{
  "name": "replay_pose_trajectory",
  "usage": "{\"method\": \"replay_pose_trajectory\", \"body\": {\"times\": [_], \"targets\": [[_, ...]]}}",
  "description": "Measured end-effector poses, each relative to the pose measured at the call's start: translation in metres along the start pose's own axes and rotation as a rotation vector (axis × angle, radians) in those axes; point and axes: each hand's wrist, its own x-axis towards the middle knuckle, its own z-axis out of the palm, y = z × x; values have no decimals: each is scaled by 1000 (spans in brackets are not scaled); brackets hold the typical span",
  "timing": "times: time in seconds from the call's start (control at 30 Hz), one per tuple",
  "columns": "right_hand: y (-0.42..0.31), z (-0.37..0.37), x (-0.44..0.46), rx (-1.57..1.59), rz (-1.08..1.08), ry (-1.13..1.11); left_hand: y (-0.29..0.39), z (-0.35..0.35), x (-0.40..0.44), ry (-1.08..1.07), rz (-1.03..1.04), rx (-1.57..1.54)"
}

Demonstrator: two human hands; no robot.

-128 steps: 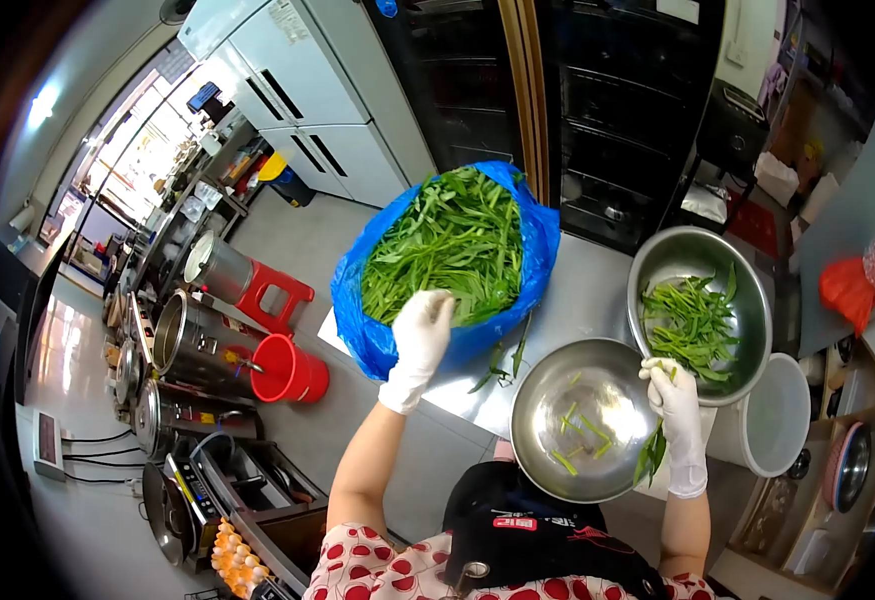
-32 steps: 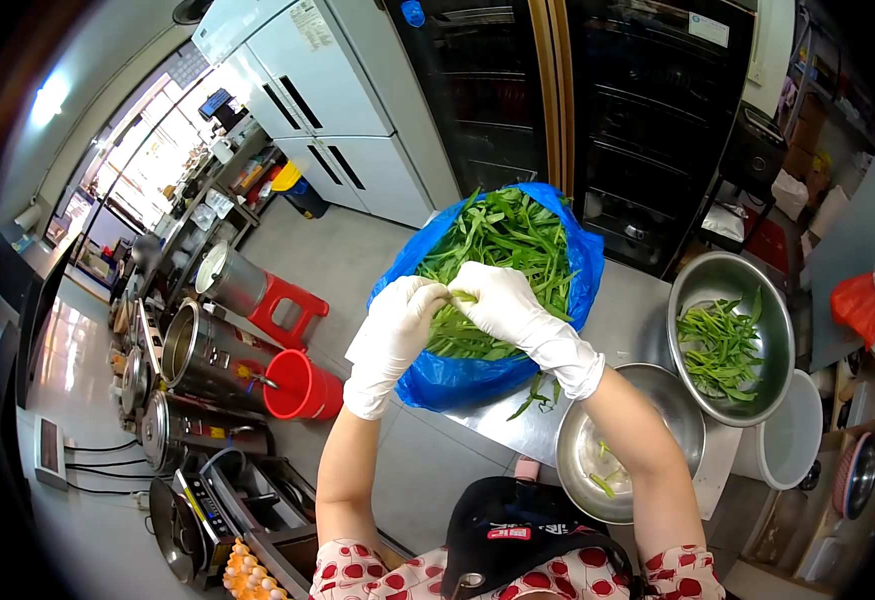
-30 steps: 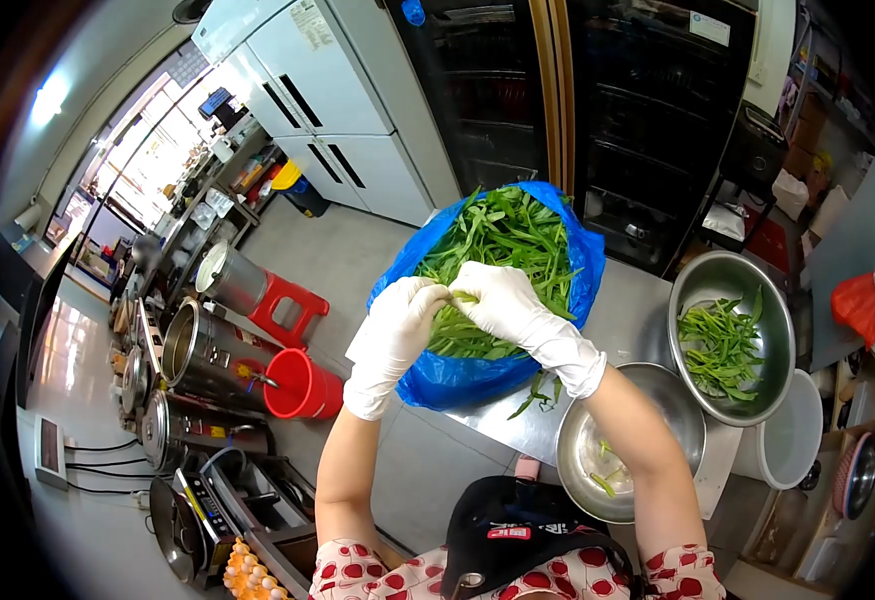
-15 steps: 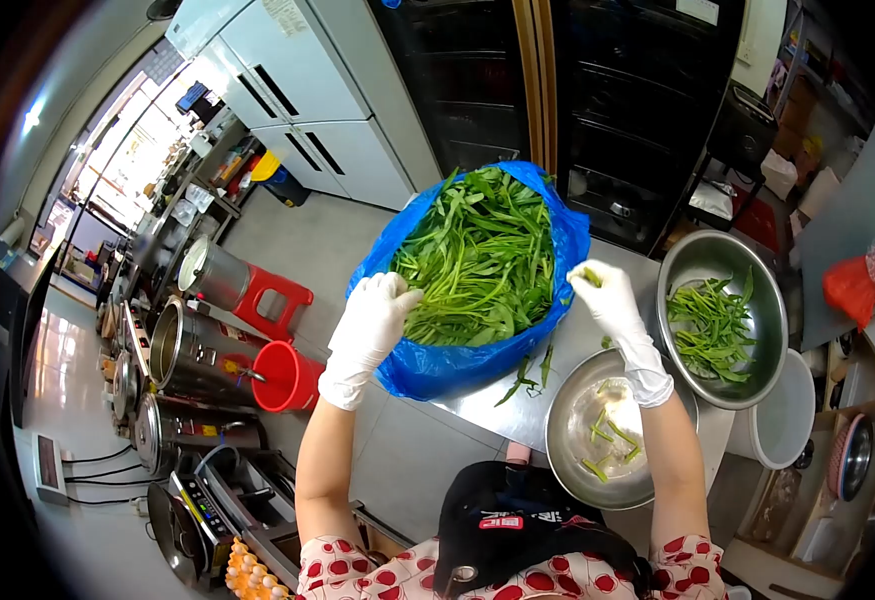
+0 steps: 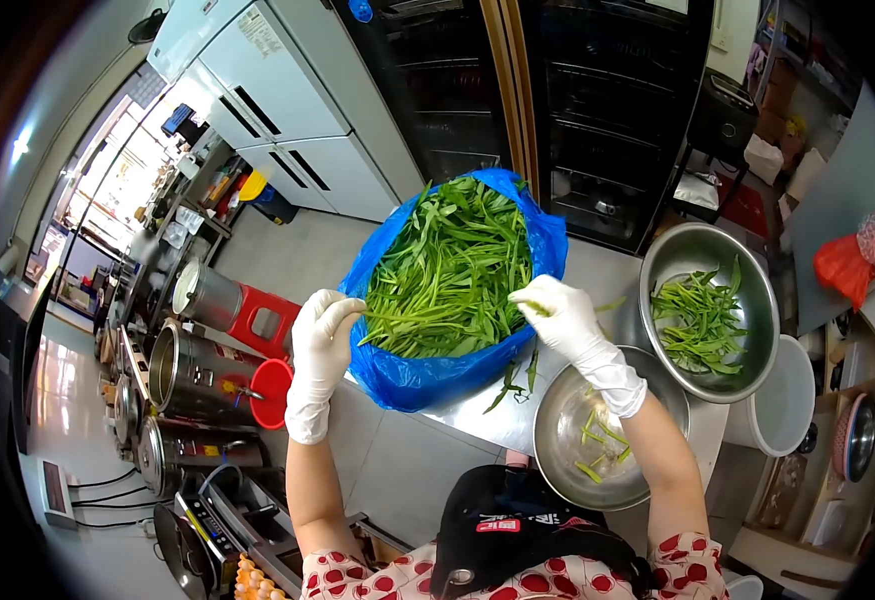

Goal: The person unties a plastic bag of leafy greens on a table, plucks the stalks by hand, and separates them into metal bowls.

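A blue plastic bag (image 5: pixel 397 378) full of long green leafy stems (image 5: pixel 447 260) sits on a metal table. My left hand (image 5: pixel 321 335), in a white glove, pinches the end of a green stem at the bag's left edge. At the bag's right side my gloved right hand (image 5: pixel 560 315) is closed on a piece of green stem, with a bit of green showing beyond its fingers. Below my right wrist a steel bowl (image 5: pixel 567 465) holds several short stem pieces. Farther right, a larger steel bowl (image 5: pixel 657 345) contains leafy greens (image 5: pixel 699 318).
A white bucket (image 5: pixel 779 400) stands beyond the table's right end. Loose leaves (image 5: pixel 510 388) hang at the table's front edge (image 5: pixel 477 428). On the left are a red bucket (image 5: pixel 271 392), a red stool (image 5: pixel 262 320) and large steel pots (image 5: pixel 197 370). Dark glass-door cabinets (image 5: pixel 612 120) stand behind.
My left hand has moved left and down, with a stem now stretching from its fingers. My right hand has shifted slightly left and down, and the view has turned a little.
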Motion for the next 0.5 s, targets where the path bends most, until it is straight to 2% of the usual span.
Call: {"method": "replay_pose_trajectory", "body": {"times": [0.2, 0.37, 0.47, 0.5], "targets": [[-15, 46, 3, -21, -156, -66, 11, -3, -11, 1, -103, -215], [-28, 57, 6, 133, -95, 7, 8, 5, -24, 63, -238, -363], [-19, 57, 15, 361, 82, -13, 3, 14, -36, 36, -406, -363], [-16, 58, 13, 622, 437, -78, 4, 17, -38, 22, -424, -329]]}}
